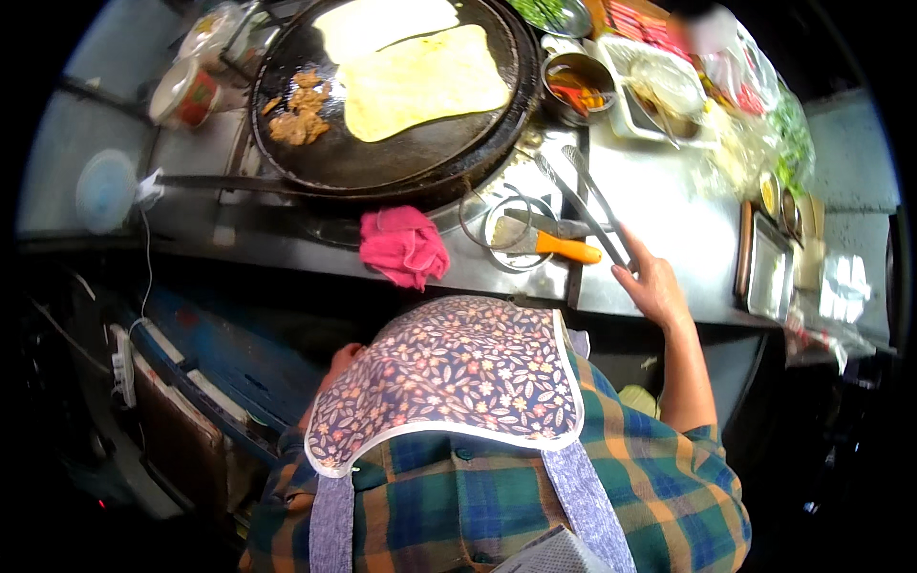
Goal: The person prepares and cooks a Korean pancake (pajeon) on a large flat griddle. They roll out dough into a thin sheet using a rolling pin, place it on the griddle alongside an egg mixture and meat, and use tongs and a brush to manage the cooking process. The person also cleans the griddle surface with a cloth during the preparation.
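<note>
My right hand (648,283) grips the handle end of metal food tongs (582,204), whose tips are apart and point towards the griddle. Only a small part of my left hand (348,357) shows beside the apron (458,365); the rest is hidden. Ahead is a round black griddle (301,165). Two flat sheets of dough lie on it: a yellowish one (423,82) in front and a paler one (380,29) behind. Pieces of browned meat (301,114) sit at the griddle's left. Below the tongs, an orange-handled scraper (566,248) rests across a round metal container (526,266).
A crumpled pink cloth (405,247) lies at the counter's front edge. A metal pot of reddish sauce (579,86) and a white tub (648,132) stand right of the griddle. A metal tray (768,265) is far right. At left are a paper tub (186,93) and a small fan (106,191).
</note>
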The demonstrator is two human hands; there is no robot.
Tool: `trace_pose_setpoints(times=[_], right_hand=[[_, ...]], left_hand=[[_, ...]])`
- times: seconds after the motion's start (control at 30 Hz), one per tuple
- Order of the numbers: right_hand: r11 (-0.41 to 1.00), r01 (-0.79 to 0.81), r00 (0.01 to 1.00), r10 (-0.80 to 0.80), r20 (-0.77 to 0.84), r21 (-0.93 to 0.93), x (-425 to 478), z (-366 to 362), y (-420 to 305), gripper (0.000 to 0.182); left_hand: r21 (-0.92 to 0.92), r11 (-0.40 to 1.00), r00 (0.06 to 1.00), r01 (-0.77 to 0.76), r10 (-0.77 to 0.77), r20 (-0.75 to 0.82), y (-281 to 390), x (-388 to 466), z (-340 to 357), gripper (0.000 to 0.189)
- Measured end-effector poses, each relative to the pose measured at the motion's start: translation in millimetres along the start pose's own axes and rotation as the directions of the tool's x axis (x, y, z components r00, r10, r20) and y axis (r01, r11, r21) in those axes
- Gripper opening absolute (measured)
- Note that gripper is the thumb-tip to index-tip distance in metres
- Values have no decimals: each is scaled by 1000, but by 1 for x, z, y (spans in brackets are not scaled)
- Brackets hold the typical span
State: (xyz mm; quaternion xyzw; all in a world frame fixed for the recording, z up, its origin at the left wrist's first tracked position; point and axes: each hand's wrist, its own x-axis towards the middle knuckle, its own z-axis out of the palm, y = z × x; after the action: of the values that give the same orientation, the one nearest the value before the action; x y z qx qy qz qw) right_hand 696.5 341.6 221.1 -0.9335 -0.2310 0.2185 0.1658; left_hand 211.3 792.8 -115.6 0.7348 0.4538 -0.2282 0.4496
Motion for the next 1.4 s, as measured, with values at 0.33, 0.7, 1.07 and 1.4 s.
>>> trace_pose_setpoints(times=[0.33,0.7,1.07,1.4], right_hand=[[344,-326,846,-311,434,881,80,10,-100,41],[1,-96,995,21,96,995,191,97,-185,28],[926,371,794,-274,-542,75,139,21,-260,62],[955,294,932,-276,-235,44,116,107,-290,72]], left_hand=[[-150,989,989,17,-38,-140,36,-22,-6,47],[-131,991,996,9,-21,-88,18,-3,-58,48],[41,999,988,-16,22,-155,-163,75,-87,47],[-40,999,988,-25,19,-152,-80,71,-147,50]])
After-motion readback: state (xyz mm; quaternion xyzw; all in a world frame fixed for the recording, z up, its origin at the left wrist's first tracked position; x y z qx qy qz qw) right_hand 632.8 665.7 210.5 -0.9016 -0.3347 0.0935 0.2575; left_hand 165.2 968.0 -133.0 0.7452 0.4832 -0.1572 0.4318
